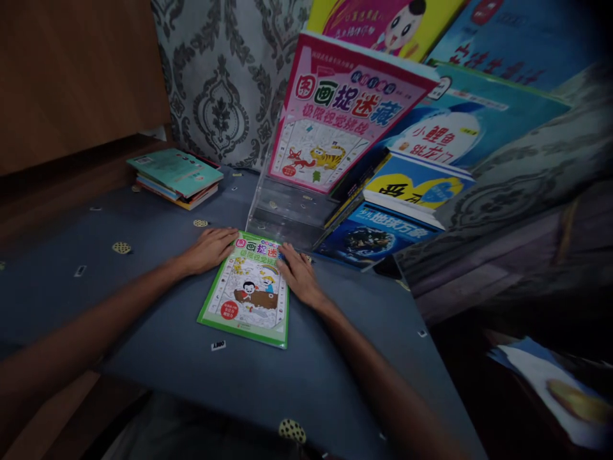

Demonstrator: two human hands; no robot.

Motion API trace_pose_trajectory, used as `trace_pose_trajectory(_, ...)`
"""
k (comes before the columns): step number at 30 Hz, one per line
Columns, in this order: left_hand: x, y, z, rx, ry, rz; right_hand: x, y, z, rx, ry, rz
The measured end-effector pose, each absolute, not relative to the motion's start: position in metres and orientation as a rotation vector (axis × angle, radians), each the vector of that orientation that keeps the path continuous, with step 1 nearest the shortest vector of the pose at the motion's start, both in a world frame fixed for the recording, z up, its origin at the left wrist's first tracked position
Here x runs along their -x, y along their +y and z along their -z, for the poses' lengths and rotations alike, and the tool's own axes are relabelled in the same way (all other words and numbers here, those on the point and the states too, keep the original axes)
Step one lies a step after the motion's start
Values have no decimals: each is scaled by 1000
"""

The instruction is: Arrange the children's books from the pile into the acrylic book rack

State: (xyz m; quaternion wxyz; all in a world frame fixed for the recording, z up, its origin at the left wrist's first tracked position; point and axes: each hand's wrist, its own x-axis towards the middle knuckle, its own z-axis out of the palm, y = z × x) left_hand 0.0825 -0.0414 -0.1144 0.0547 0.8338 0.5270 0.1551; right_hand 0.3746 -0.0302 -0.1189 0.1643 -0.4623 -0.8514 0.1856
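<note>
A green-bordered picture book (249, 303) lies face up on the grey table, its cover showing cartoon figures in a brown boat. At its upper left edge rests my left hand (213, 249), fingers stretched out and the tips at the book's corner. My right hand (297, 273) lies over the upper right edge, fingers extended, hiding part of the printed title. Neither hand is closed around the book. Just beyond it stands a clear display rack (287, 223), which holds a pink book (330, 137) of similar design.
A small stack of books (175, 179) sits at the back left. More books fill the rack, including a blue book (373, 236) with a globe at lower right. Patterned wallpaper (220, 96) rises behind the table (158, 326). Papers (550, 390) lie off the right side.
</note>
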Motion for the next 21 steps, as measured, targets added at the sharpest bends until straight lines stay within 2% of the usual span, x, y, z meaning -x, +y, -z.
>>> trace_pose_trajectory(9,-83,-40,117,-2491,1618,-474,-374,-41,126,1375,-2322,-329)
trace_pose_trajectory(14,-83,-40,114,-2391,1537,-608,-373,-41,128,1356,-2328,-304)
trace_pose_trajectory(21,-88,-41,107,-1710,1291,-979,-375,-39,135,1342,-2317,-287)
